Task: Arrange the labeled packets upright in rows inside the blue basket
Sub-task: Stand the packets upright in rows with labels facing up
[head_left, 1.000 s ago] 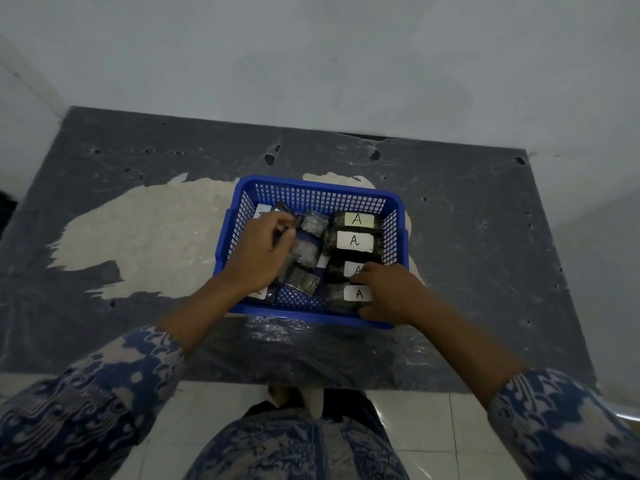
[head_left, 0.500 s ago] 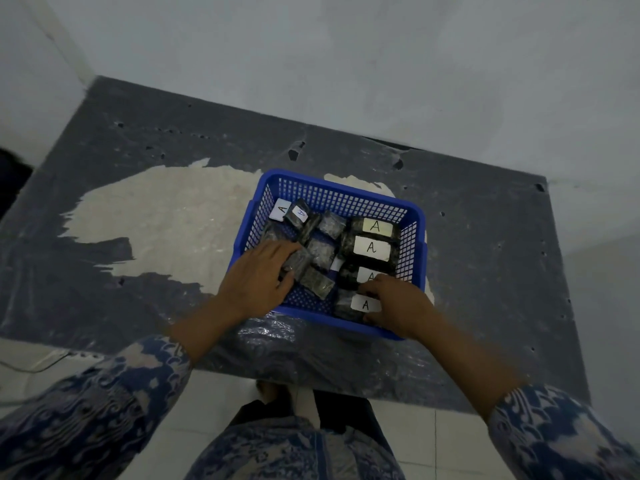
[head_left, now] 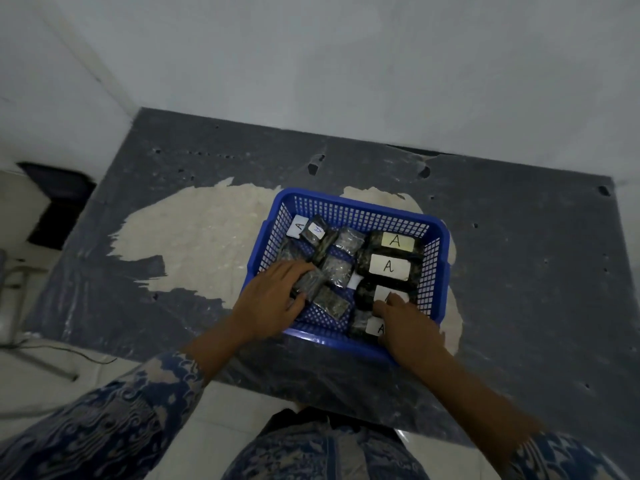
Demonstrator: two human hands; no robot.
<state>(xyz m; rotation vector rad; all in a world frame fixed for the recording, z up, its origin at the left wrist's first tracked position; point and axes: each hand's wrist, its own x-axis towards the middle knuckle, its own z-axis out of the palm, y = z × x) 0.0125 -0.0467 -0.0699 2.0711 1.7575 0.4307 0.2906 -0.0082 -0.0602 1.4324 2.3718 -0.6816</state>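
Note:
The blue basket stands on the dark table. Along its right side, several dark packets with white "A" labels stand in a row. Loose packets lie jumbled in the middle and left of the basket. My left hand reaches over the near left rim and grips a dark packet. My right hand rests at the near right corner, its fingertips touching the labelled packets there.
The table is dark grey with a worn pale patch left of the basket. A white wall rises right behind it. Tiled floor and a dark box lie to the left.
The view has shifted, so the basket sits further right. My left hand drew back toward the near left of the basket with a packet; my right hand stays at the near right packets.

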